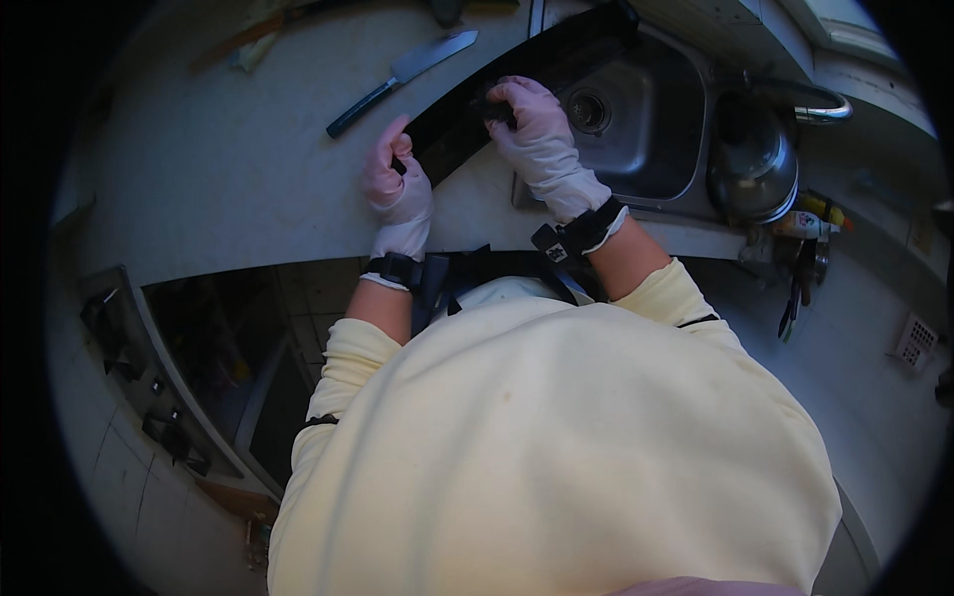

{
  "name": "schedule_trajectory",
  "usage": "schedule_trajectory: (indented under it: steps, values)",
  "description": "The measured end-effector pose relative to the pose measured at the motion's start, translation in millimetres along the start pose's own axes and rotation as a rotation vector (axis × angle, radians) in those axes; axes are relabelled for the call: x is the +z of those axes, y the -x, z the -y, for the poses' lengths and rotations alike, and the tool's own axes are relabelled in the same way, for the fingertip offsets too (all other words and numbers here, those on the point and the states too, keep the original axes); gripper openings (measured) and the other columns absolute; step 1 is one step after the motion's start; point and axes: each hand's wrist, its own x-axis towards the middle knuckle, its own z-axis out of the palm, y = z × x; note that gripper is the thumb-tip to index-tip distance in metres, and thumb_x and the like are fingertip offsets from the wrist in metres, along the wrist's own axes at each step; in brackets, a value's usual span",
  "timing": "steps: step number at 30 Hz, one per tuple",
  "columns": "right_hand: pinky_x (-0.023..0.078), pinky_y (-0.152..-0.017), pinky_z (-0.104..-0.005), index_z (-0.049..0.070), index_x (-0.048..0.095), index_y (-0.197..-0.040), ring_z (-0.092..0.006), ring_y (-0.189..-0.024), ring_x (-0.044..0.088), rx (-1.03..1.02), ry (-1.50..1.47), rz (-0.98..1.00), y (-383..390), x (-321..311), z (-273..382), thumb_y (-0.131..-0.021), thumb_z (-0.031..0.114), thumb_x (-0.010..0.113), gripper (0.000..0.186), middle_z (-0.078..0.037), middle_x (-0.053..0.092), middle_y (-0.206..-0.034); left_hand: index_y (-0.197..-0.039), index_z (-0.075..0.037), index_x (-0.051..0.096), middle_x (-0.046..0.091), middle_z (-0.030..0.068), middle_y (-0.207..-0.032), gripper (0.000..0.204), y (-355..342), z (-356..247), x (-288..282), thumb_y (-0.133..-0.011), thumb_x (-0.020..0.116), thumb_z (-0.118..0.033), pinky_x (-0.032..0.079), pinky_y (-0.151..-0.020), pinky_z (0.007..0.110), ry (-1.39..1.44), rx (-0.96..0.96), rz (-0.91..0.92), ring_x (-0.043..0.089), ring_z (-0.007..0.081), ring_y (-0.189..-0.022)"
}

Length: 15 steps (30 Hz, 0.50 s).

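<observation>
A long, black, glossy panel [447, 132] lies slantwise from the counter across the edge of the sink, its far end over the basin. My left hand [400, 184], in a thin whitish glove, is closed round the panel's near left end. In the same kind of glove, my right hand [537, 134] presses a dark, rough wad [500, 111] against the panel's surface; its fingers hide most of the wad. A kitchen knife [402, 81] with a dark handle rests on the counter beyond the panel, blade toward the upper right.
The steel sink [651, 124] is to the right, with its drain showing. Past it are a rounded metal pot [753, 164], a curved faucet [823, 104] and bottles [805, 223]. Long dark items [298, 15] lie at the counter's far side. A cooktop [149, 382] is at the lower left.
</observation>
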Motion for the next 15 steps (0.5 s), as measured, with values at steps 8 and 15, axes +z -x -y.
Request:
schedule_trajectory:
  steps: [8,15]
  values:
    - [0.058,-0.109,-0.0458,0.011,0.083,-0.122,-0.0351,-0.129,0.067,-0.163,-0.062,0.259,29.9,40.9,59.3,-0.090,0.011,0.083,0.032,-0.014,0.073,-0.137,-0.146,-0.009,0.071,0.067,-0.0018,-0.104,0.053,9.1,2.8,-3.3,-0.098,0.063,0.011,0.052,-0.090,0.027,0.243,-0.201,0.078,0.062,0.0122,-0.094]
    - [0.057,-0.107,-0.0450,0.014,0.087,-0.118,-0.0326,-0.125,0.066,-0.107,0.165,0.436,1.3,25.5,46.3,-0.097,0.014,0.075,0.025,-0.011,0.073,-0.134,-0.144,-0.010,0.073,0.067,0.0006,-0.104,0.055,5.7,8.6,-0.1,-0.096,0.060,0.015,0.054,-0.088,0.028,0.148,-0.129,0.069,0.063,0.0139,-0.093]
